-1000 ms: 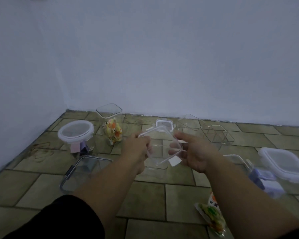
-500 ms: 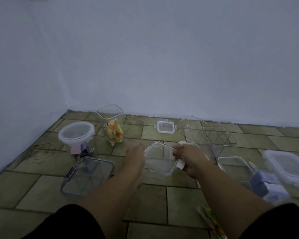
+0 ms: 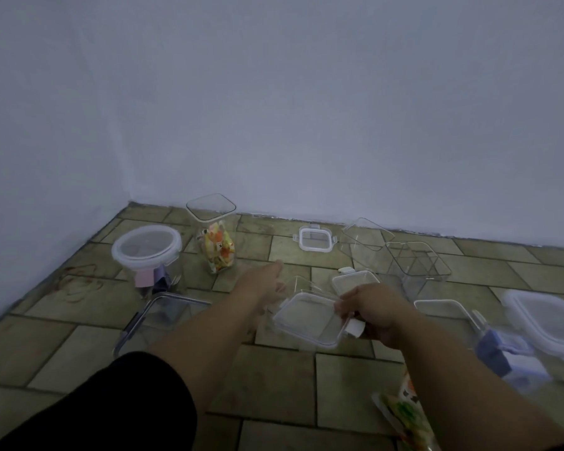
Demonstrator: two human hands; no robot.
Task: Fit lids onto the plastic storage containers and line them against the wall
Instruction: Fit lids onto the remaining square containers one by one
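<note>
- Lid (image 3: 303, 323), clear and square with a white clip, was at centre frame above the floor. The right hand (image 3: 376, 315) grasped it, fingers curled on its right edge.
- The left hand (image 3: 262, 284) was released, fingers extended forward, just left of a small clear tub (image 3: 298, 286) behind the lid. Contact with the tub could not be confirmed.
- Progress was judged early. The round container (image 3: 147, 245) at left and the large container (image 3: 541, 320) at the right edge bore lids. Nothing was lined up along the wall (image 3: 306, 125).
- Outstanding: the held lid was not yet seated. An open tub (image 3: 367, 234) and a divided container (image 3: 417, 262) right of centre lacked lids. A white-rimmed lid (image 3: 313, 239) lay loose near the wall.
- The tall jar (image 3: 215, 229) of sweets stood at upper left of the floor. Whether it was lidded could not be told.
- Obstructions: a dark-rimmed piece (image 3: 163, 317) at lower left and a snack packet (image 3: 404, 411) at lower right cluttered the floor.
</note>
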